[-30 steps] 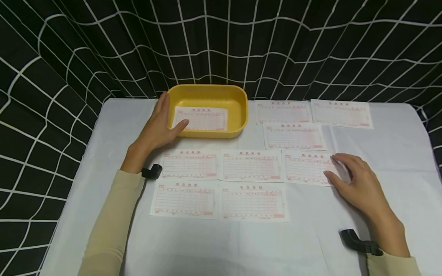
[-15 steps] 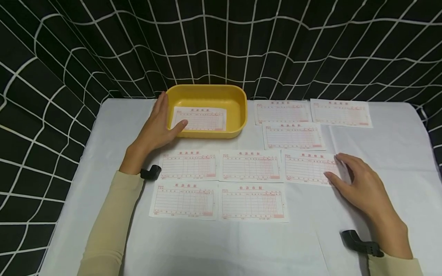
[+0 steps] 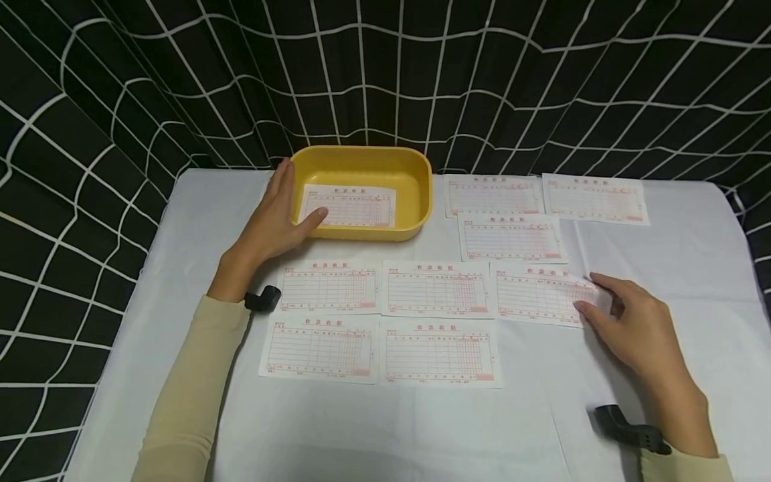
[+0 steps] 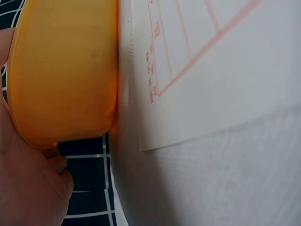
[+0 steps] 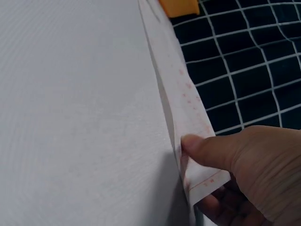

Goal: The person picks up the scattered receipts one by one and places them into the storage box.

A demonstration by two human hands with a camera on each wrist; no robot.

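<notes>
My left hand (image 3: 265, 221) rests at the left corner of a yellow plastic basin (image 3: 415, 231), its thumb over the front rim and its long fingers straight along the left side. A printed receipt slip (image 3: 349, 206) lies inside the basin. My right hand (image 3: 641, 328) pinches the right edge of another receipt slip (image 3: 536, 294), at the right end of the middle row. In the right wrist view the thumb lies on top of this slip (image 5: 183, 99), with fingers beneath; that end is bent up off the cloth.
Beside it in the row lie two slips (image 3: 438, 289), with two more (image 3: 442, 353) in front. Three slips (image 3: 512, 237) lie at the back right. White cloth (image 3: 421, 435) covers the table; a black, white-gridded curtain (image 3: 385, 73) hangs behind and at the sides.
The right thumb and fingers have shifted slightly right and closed on the slip's edge, raising that end a little. The left hand and basin have stayed in place.
</notes>
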